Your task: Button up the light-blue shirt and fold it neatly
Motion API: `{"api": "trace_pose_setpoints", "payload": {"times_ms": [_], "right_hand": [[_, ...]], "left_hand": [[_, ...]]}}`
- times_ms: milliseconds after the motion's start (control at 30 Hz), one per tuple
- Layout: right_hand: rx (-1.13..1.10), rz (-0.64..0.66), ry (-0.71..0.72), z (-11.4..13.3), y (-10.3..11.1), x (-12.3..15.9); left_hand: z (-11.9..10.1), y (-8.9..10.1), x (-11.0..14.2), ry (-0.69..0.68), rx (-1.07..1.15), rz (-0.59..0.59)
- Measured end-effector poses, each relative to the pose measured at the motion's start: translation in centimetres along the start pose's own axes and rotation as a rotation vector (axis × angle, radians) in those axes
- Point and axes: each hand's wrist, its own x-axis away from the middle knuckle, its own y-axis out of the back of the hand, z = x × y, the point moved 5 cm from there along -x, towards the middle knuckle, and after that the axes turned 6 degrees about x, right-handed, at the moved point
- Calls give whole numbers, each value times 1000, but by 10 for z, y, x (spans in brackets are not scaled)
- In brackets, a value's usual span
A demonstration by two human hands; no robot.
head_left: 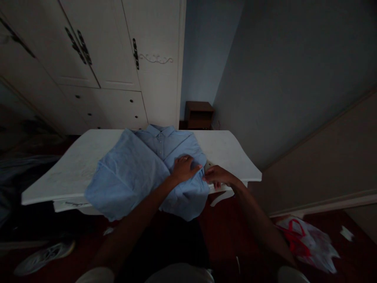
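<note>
A light-blue button-up shirt (132, 165) lies on the white desk (226, 147), mid-frame. The left hand (183, 169) rests on it, thumb spread; the right hand (217, 175) pinches its right-side edge.

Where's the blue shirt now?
In the head view, the shirt lies mostly left of centre on the white table, under the left hand, the right hand at its edge.

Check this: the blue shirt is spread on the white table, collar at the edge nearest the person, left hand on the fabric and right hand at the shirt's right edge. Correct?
Not the collar: the head view shows it at the far edge of the white table, toward the wardrobe. The blue shirt, left hand and right hand are as you said.
</note>
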Motion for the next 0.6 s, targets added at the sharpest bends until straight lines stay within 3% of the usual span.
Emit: {"api": "trace_pose_setpoints", "payload": {"times_ms": [133,300,367,533,600], "right_hand": [[46,-3,1,-5,-11,5],[-17,-56,55,-13,-41,21],[-15,-204,58,-18,-51,31],[255,-768,42,-20,-66,57],[308,-870,13,-20,-74,61]], "left_hand": [[-4,-2,-8,103,-37,-1],[-12,-7,-12,151,-109,51],[-13,-8,-13,169,-111,62],[-17,-10,-18,204,-124,48],[-18,-11,-20,214,-136,54]]}}
